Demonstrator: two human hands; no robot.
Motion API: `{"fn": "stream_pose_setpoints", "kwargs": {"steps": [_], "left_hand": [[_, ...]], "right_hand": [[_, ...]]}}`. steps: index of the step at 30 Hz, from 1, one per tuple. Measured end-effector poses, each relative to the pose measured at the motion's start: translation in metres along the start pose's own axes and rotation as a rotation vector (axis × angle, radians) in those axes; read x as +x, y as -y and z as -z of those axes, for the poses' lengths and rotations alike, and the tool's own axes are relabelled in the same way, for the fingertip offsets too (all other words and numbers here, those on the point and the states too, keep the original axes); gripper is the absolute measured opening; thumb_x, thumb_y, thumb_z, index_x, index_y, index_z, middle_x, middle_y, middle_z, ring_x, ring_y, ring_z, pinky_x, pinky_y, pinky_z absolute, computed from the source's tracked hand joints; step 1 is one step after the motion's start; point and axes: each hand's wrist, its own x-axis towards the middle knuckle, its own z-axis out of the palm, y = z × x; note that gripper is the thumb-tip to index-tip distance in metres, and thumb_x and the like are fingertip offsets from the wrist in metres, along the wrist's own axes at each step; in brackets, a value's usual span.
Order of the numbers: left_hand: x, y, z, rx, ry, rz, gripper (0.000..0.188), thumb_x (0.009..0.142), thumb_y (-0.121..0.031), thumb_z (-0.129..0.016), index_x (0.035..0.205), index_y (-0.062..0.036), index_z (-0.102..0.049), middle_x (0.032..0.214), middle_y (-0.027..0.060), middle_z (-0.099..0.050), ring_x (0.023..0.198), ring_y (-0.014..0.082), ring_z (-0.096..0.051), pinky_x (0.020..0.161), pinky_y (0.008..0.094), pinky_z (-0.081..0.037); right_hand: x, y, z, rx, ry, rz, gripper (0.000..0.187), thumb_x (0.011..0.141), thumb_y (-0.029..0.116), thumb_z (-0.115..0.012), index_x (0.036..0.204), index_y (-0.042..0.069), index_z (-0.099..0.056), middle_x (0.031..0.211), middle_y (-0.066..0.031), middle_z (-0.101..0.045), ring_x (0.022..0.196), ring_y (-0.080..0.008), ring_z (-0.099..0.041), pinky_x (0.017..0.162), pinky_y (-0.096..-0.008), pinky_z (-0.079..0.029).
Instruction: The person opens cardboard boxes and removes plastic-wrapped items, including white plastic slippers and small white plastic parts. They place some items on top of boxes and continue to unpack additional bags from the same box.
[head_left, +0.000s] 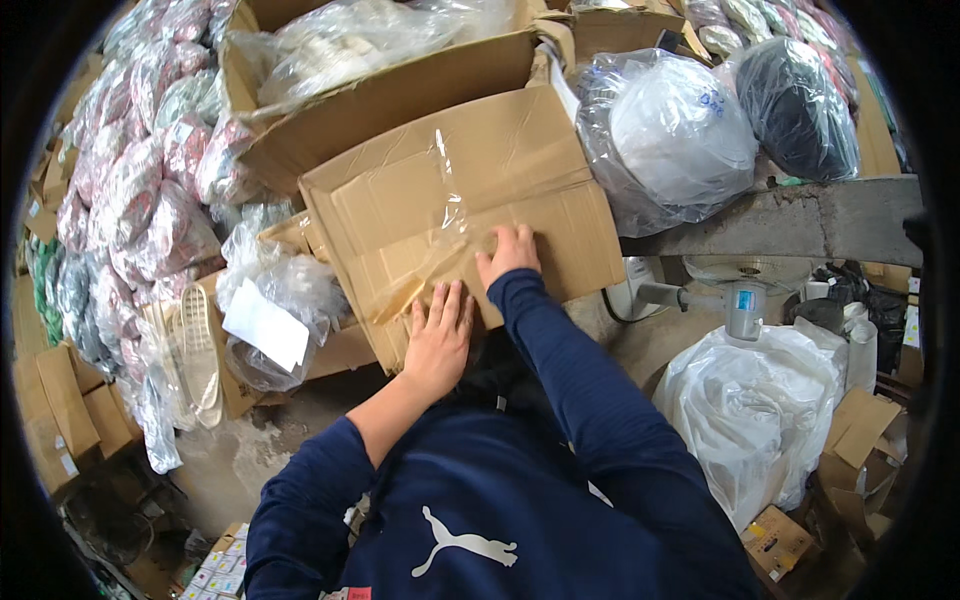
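Note:
A brown cardboard box (400, 190) lies tilted in front of me, with a strip of clear tape (447, 175) down its upper face. My left hand (438, 343) rests on the box's near side, its fingers stretched out beside a loose, wrinkled piece of tan tape or torn paper (405, 298). Farther right, my right hand (511, 254) presses on the same face, fingers apart and a little bent. Neither hand grips anything that I can see. The box's underside is hidden.
Behind stands an open carton (400, 95) with plastic-wrapped contents. Bagged bundles (150, 180) pile up at left, near a pale shoe sole (200, 350). To the right are a bagged white round item (685, 125), a grey ledge (780, 222), a fan (745, 300) and a white plastic sack (750, 400).

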Motion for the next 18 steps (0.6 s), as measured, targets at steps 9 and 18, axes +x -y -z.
{"fn": "stream_pose_setpoints", "kwargs": {"steps": [9,18], "left_hand": [[0.002,0.038,-0.033,-0.153,-0.274,0.017,0.065,0.086,-0.014,-0.059,0.148,-0.0243,-0.040,0.158,0.0112,-0.027,0.146,0.0321,-0.025,0.109,0.0609,-0.031],[0.020,0.057,-0.030,-0.159,-0.237,0.050,0.070,0.082,-0.008,-0.062,0.146,-0.0285,-0.043,0.159,0.0091,-0.024,0.146,0.0314,-0.025,0.114,0.0602,-0.023]], "right_hand": [[0.024,-0.014,-0.006,0.373,0.182,-0.138,0.025,0.083,0.026,-0.067,0.089,0.002,-0.067,0.077,-0.0188,-0.069,0.077,-0.0321,-0.069,0.076,-0.0402,-0.054],[0.011,-0.010,0.034,0.514,0.384,-0.244,0.034,0.086,0.032,-0.071,0.088,-0.002,-0.066,0.073,-0.0103,-0.066,0.064,-0.0167,-0.064,0.063,-0.0337,-0.053]]}}
